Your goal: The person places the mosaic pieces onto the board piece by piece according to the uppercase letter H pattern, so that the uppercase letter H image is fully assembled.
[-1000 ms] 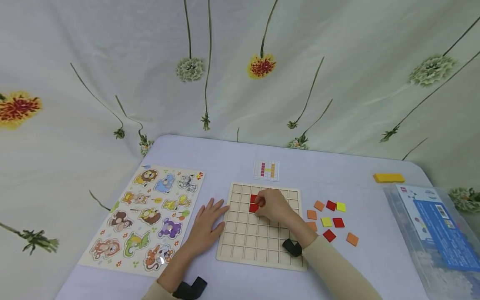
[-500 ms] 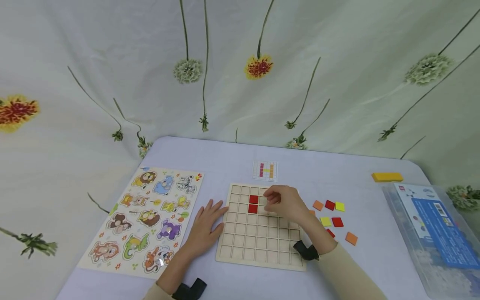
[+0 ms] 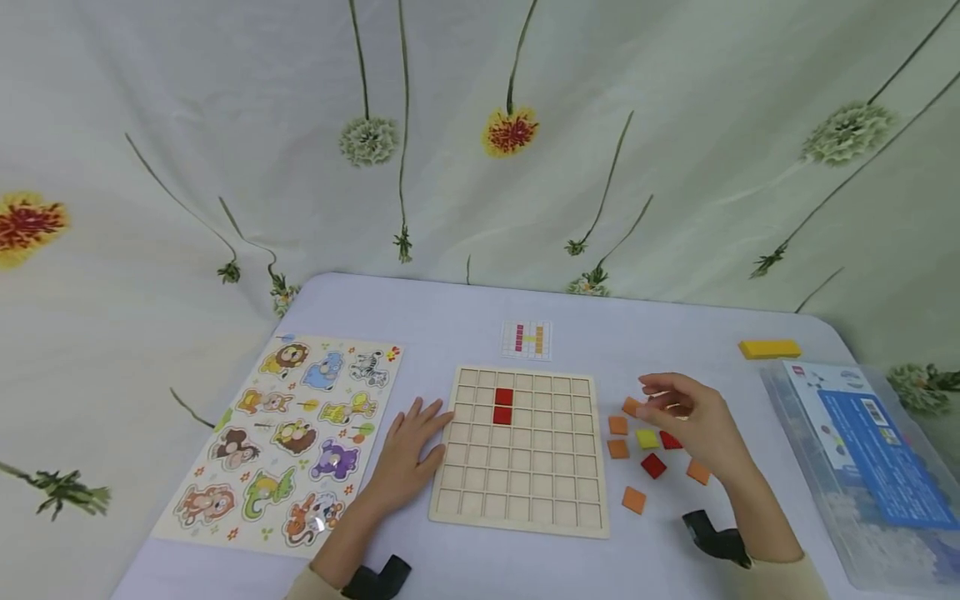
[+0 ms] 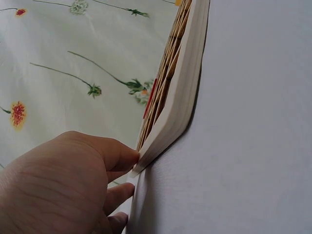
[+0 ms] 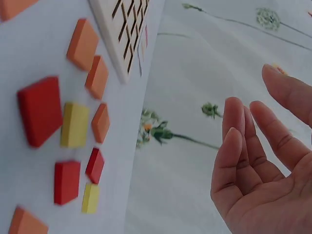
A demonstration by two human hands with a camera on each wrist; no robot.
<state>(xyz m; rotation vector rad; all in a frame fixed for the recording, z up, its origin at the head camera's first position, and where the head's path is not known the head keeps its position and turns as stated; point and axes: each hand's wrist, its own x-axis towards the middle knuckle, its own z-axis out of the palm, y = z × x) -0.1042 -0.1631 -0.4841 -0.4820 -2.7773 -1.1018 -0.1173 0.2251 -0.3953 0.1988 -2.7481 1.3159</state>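
Observation:
A wooden grid board [image 3: 517, 467] lies in the middle of the table, with two red square tiles [image 3: 503, 406] set one below the other in its upper cells. My left hand [image 3: 408, 450] rests flat beside the board, fingertips at its left edge; in the left wrist view the fingers touch the board's rim [image 4: 183, 97]. Over the loose tiles to the right of the board hovers my right hand [image 3: 686, 412], thumb and fingers apart and holding nothing. Beneath and around it lie orange tiles [image 3: 633, 500], red tiles [image 3: 653, 466] and yellow tiles [image 5: 74, 124], partly hidden by the hand.
A small pattern card [image 3: 527, 340] lies behind the board. At the left is an animal puzzle board [image 3: 281, 442]. On the right stand a clear plastic case [image 3: 840, 500] with a blue-and-white sheet and a yellow block [image 3: 769, 349]. A flowered cloth [image 3: 450, 150] hangs behind the table.
My right hand has left the two red tiles on the board and moved right, over the loose tiles, its fingers now spread. My left hand stays at the board's edge.

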